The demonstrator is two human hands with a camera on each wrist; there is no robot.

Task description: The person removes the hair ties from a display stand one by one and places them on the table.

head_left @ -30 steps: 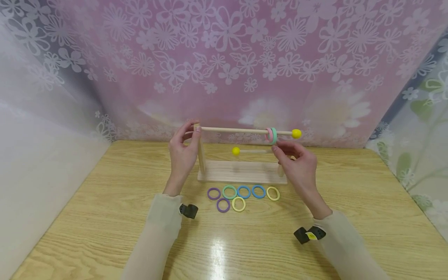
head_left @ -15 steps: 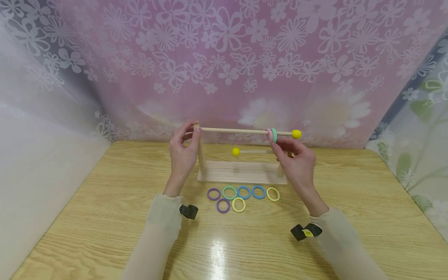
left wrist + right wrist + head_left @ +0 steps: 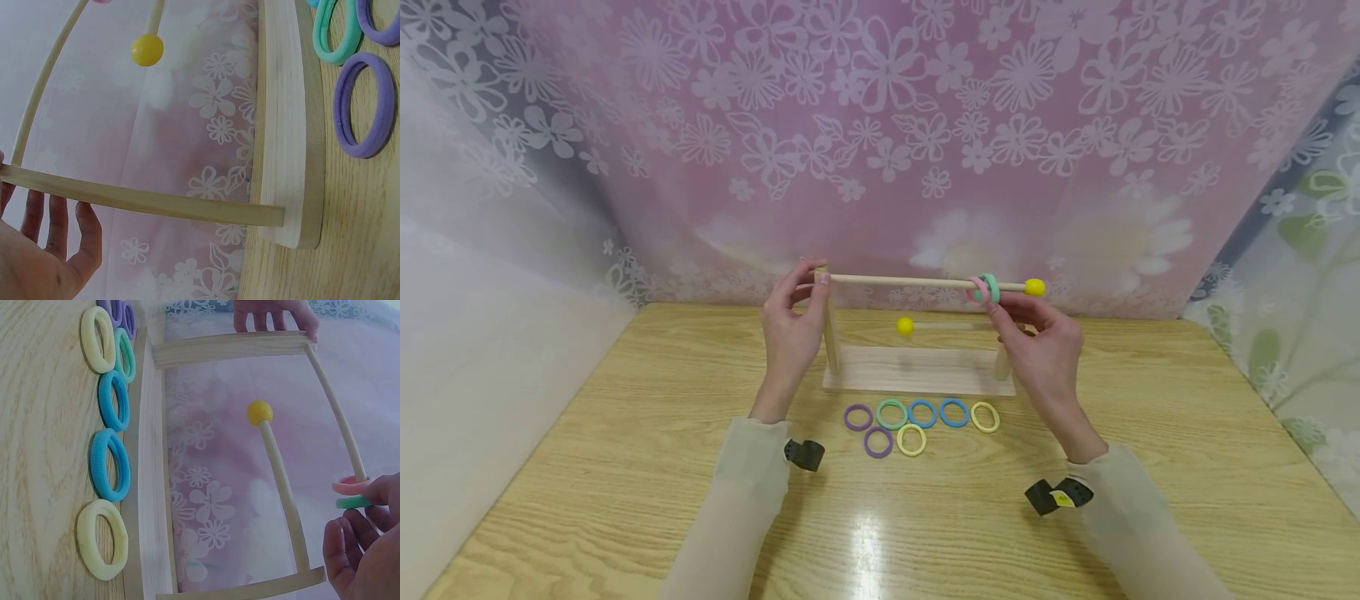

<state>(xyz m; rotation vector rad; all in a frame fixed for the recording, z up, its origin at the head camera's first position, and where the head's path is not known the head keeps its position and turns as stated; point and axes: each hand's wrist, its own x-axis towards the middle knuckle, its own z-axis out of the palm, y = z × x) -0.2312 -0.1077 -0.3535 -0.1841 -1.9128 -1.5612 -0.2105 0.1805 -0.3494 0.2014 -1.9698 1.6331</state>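
Observation:
A wooden stand (image 3: pixel 917 372) has two upright posts, each bearing a sideways rod tipped with a yellow ball. My left hand (image 3: pixel 793 312) holds the top of the left post (image 3: pixel 144 197), thumb on the near side, where the upper rod (image 3: pixel 895 280) begins. A pink hair tie (image 3: pixel 977 290) and a green hair tie (image 3: pixel 993 288) hang around that rod towards its ball end (image 3: pixel 1035 287). My right hand (image 3: pixel 1042 342) pinches the green one between thumb and fingers, as the right wrist view shows; the pink one lies right against the thumb.
Several hair ties lie on the wooden table in front of the stand: purple (image 3: pixel 858 417), green (image 3: pixel 892 414), blue (image 3: pixel 954 412) and yellow (image 3: pixel 985 417). The lower rod (image 3: pixel 284 487) reaches left from the right post, below the upper rod. A flowered curtain (image 3: pixel 880 167) hangs behind.
My right hand has shifted slightly up, and the green hair tie has moved a little right along the rod. Both ties now tilt and stand further apart. My left hand stays put.

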